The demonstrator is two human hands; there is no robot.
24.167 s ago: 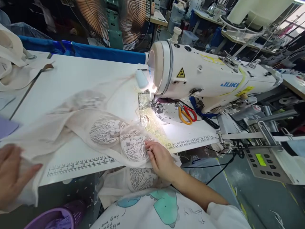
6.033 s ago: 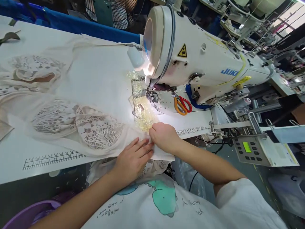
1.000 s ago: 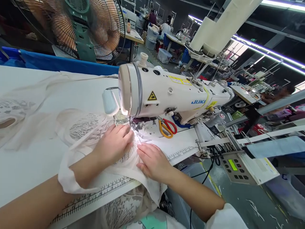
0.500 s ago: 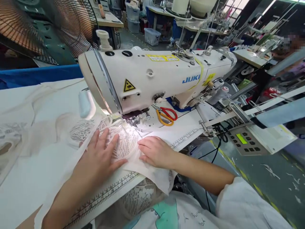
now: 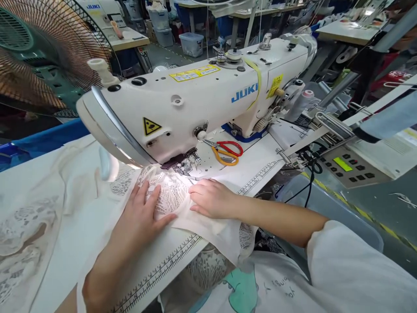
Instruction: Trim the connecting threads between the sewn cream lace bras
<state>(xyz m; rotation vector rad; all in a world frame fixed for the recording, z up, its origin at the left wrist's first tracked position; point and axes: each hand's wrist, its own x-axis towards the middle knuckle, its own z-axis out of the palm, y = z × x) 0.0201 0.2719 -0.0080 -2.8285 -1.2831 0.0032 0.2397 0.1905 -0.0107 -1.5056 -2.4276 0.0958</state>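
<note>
A white JUKI sewing machine (image 5: 195, 104) stands on the white table (image 5: 260, 167). A cream lace garment (image 5: 169, 195) lies under its presser foot (image 5: 185, 167). My left hand (image 5: 140, 217) rests flat on the lace with fingers spread, just left of the needle area. My right hand (image 5: 211, 200) presses the plain cream fabric edge to the right of the lace, fingers curled down onto the cloth. More of the same cream fabric (image 5: 32, 226) trails across the table to the left and hangs over the front edge.
Orange- and red-handled scissors (image 5: 226, 152) lie on the machine bed behind my right hand. A control panel (image 5: 350, 167) with a green display sits at the right. A large fan (image 5: 35, 56) stands at the back left. Other sewing tables fill the background.
The view has shifted left and closer to the machine. My left hand stays spread on the lace and my right hand has kept its place on the fabric edge.
</note>
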